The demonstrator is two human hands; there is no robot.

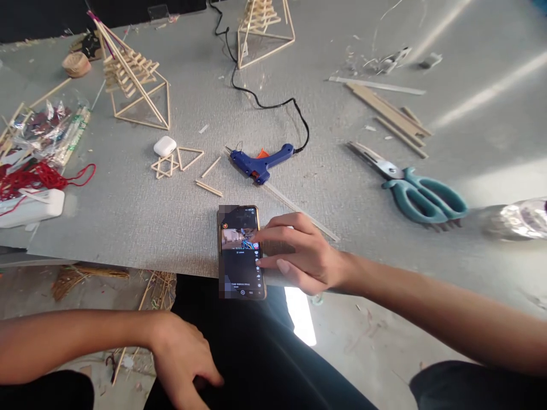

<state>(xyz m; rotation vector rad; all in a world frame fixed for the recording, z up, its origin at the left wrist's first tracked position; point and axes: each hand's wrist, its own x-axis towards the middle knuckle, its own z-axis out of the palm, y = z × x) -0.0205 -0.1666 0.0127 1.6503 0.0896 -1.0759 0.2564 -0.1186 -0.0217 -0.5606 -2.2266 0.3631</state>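
A smartphone point(239, 267) lies at the table's front edge, its lower part reaching past the edge. Its screen is lit, with a video picture across the upper middle. My right hand point(305, 253) is over the phone's right side, fingers stretched out and apart, the fingertips at the screen. My left hand point(182, 356) rests on my dark-trousered leg, thumb apart from the fingers and nothing seen in it; some fingertips are cut off by the frame. Beyond the phone lies a blue glue gun point(260, 164) with a glue stick point(299, 209) reaching out of its back.
Teal-handled scissors point(421, 191) lie at right, near thin wood strips point(388, 114). Two stick pyramids point(139, 85) stand farther back. A white earbud case point(164, 146) sits by small stick triangles point(190, 158). Red yarn point(38, 177) is at left. A black cord point(267, 106) trails from the glue gun.
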